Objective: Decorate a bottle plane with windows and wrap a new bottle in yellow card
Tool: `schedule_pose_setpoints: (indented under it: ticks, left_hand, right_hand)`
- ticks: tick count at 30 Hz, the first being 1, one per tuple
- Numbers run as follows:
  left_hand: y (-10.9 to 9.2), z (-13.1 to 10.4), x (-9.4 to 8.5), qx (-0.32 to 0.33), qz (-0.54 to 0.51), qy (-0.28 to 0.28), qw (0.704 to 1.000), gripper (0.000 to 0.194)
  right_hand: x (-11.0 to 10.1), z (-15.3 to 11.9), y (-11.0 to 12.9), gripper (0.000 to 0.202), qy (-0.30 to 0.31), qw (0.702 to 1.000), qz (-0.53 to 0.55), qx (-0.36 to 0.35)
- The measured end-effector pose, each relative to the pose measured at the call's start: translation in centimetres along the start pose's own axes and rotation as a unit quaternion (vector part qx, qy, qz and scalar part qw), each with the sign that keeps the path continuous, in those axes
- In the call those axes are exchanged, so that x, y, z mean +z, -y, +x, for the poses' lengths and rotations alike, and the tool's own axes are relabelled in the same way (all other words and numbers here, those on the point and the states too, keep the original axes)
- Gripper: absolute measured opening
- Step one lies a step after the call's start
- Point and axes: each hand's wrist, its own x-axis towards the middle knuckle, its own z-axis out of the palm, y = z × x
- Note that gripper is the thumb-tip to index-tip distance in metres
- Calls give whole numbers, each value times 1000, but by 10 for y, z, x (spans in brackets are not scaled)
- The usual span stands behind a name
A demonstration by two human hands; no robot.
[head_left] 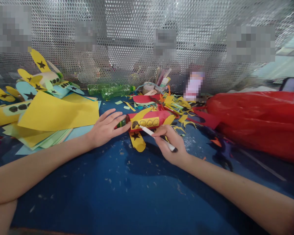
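Note:
A plane made of a bottle wrapped in red paper [163, 115] lies on its side on the blue table [100, 192]. Yellow wings stick out from it, the lower one [138, 143] with a black star. On its side is a yellow strip [149, 122] with outlined windows, the leftmost filled in black. My right hand [171, 143] grips a white marker [148, 131], its tip touching the strip near the dark window. With fingers spread, my left hand [110, 127] rests at the plane's green bottle end.
Finished yellow and blue planes [46, 80] and stacked coloured paper [58, 112] lie left. Green bottles [110, 90] and yellow scraps [176, 104] are behind the plane. A big red bag [257, 120] lies right, with scissors [222, 158] in front of it.

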Motion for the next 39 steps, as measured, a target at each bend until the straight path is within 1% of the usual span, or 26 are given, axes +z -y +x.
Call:
schedule_pose_setpoints:
  ticks: [8, 19, 25, 28, 35, 39]
  left_hand:
    - [0, 0, 0, 1, -5, 0, 1000, 37]
    - [-1, 0, 1, -2, 2, -4, 1000, 37]
    - [0, -1, 2, -16, -33, -7, 999, 42]
    - [0, -2, 3, -21, -46, 2, 999, 44]
    - [0, 0, 1, -6, -6, 1, 1000, 38]
    - [0, 1, 0, -4, -3, -3, 1000, 37]
  right_hand:
    - [-1, 1, 2, 17, 3, 1000, -6, -11]
    - [0, 1, 1, 17, -4, 1000, -5, -2]
    - [-1, 1, 2, 16, -8, 1000, -2, 14]
    - [-1, 1, 2, 17, -4, 1000, -5, 4]
    - [-1, 1, 2, 17, -8, 1000, -7, -1]
    - [-1, 2, 3, 16, -1, 1000, -14, 3]
